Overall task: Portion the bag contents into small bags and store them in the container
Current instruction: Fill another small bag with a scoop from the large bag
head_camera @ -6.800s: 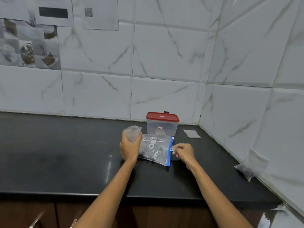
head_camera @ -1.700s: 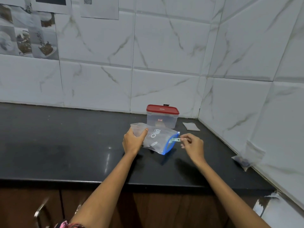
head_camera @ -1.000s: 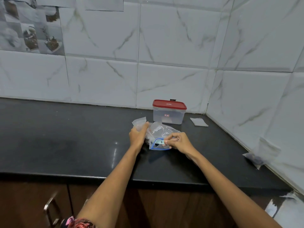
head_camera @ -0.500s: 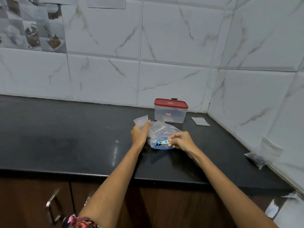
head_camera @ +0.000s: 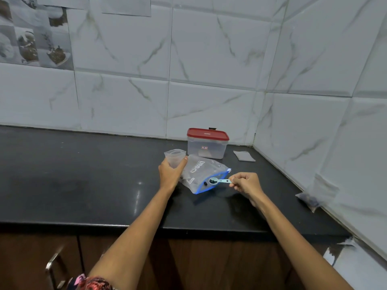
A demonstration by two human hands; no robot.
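A clear zip bag (head_camera: 202,172) with a blue edge and white lettering lies on the black counter (head_camera: 83,174), its mouth facing right. My right hand (head_camera: 245,183) pinches the handle of a small light-blue scoop (head_camera: 217,181); its bowl holds something dark and sits at the bag's mouth. My left hand (head_camera: 170,173) grips a small clear bag (head_camera: 174,156), held upright with its mouth open, just left of the big bag. Behind them stands a clear container (head_camera: 206,146) with its red lid on.
A flat small bag (head_camera: 244,156) lies near the corner. Another small bag with dark contents (head_camera: 312,196) leans against the right wall. Tiled walls close in behind and on the right. Cabinet doors with a metal handle (head_camera: 52,266) sit below the counter edge.
My right hand has drawn back to the right, pulling the scoop out of the big bag with dark contents in its bowl. The left hand keeps the small bag upright.
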